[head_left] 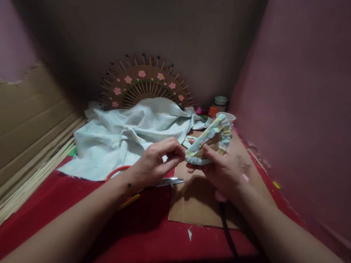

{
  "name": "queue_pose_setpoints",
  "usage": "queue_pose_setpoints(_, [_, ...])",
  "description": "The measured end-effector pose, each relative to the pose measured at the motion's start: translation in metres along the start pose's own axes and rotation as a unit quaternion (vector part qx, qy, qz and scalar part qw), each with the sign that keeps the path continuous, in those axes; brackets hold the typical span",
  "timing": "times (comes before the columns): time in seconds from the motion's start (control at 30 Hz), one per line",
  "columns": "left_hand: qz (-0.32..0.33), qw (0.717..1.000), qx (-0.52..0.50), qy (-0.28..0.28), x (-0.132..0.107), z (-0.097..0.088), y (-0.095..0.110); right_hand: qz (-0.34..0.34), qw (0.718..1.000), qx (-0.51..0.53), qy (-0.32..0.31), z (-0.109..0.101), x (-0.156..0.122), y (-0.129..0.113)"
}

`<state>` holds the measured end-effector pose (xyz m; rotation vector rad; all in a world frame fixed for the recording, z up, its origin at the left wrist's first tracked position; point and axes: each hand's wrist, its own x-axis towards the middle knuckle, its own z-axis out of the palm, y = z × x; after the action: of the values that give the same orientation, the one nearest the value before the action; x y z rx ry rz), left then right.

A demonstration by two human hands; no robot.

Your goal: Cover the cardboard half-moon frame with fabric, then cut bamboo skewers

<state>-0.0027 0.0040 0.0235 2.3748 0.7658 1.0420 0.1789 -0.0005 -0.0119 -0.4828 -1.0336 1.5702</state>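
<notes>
My right hand (pixel 223 170) grips a small cardboard piece (pixel 206 137) with pale blue and yellow fabric folded over its edges, the thumb lying on the bare brown middle. At the piece's lower left corner, the thumb and fingers of my left hand (pixel 157 158) are pinched together on the fabric edge. Beneath my left wrist lie scissors (pixel 168 181) with orange handles, partly hidden. A large crumpled sheet of pale fabric (pixel 110 142) spreads beyond my left hand. Under my right hand is a flat brown cardboard sheet (pixel 193 209).
A semicircular fan of sticks and pink flowers (pixel 142 74) stands against the back wall. A white cup (pixel 230 118) and a lidded jar (pixel 220 100) stand at the back right. Thin sticks (pixel 29 192) line the left side of the red cloth (pixel 141 243). A fabric scrap (pixel 190 234) lies in front.
</notes>
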Motion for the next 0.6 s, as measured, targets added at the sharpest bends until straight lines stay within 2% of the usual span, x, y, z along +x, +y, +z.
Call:
queue_pose_setpoints(0.27, [-0.028,0.997,-0.031,-0.06,0.002,-0.005,-0.001,0.019,1.0,-0.025,0.005,-0.001,0.0,0.001])
queue_pose_setpoints(0.33, [-0.044,0.997,-0.042,-0.052,0.002,-0.003,-0.001,0.025,0.999,-0.026,0.006,-0.001,0.0,0.0])
queue_pose_setpoints(0.43, [-0.085,0.99,-0.109,-0.007,0.002,0.002,-0.001,0.031,0.999,-0.014,0.006,0.0,0.0,-0.001])
queue_pose_setpoints(0.53, [-0.143,0.967,-0.207,0.032,0.002,0.005,-0.001,0.036,0.999,-0.006,0.002,0.002,-0.002,-0.004])
queue_pose_setpoints(0.6, [-0.186,0.95,-0.249,0.02,0.003,0.004,-0.001,0.044,0.999,-0.003,0.0,0.002,-0.002,-0.004])
